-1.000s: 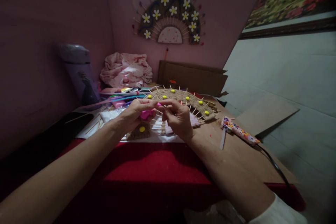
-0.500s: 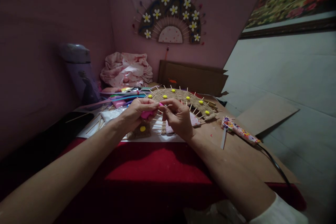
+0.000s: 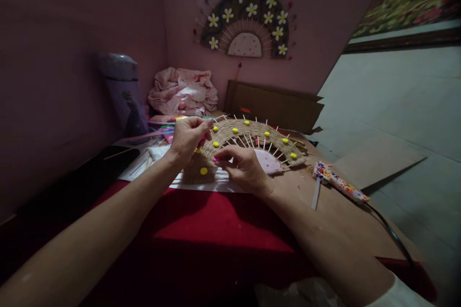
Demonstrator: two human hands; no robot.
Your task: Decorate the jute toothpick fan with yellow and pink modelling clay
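Observation:
A half-round woven twine fan (image 3: 252,130) with stick spokes and several yellow dots lies on the table. My left hand (image 3: 187,136) is closed over a lump of pink clay (image 3: 201,140), held above the fan's left end. My right hand (image 3: 239,165) hovers over the spokes, its fingertips pinched on a small pink clay bit (image 3: 215,159). A pink dotted half-disc (image 3: 268,163) sits at the fan's centre, partly hidden by my right hand.
A patterned glue gun (image 3: 338,183) with a black cord lies to the right on brown cardboard. Coloured strips, a pink cloth bundle (image 3: 183,92) and a purple flask (image 3: 124,96) stand at the back left. A finished flower fan (image 3: 247,21) hangs on the wall. Red cloth covers the near table.
My hands have parted: the left kept the pink lump and rose to the left, the right dropped toward the spokes with a small pink bit. The camera view shifted slightly.

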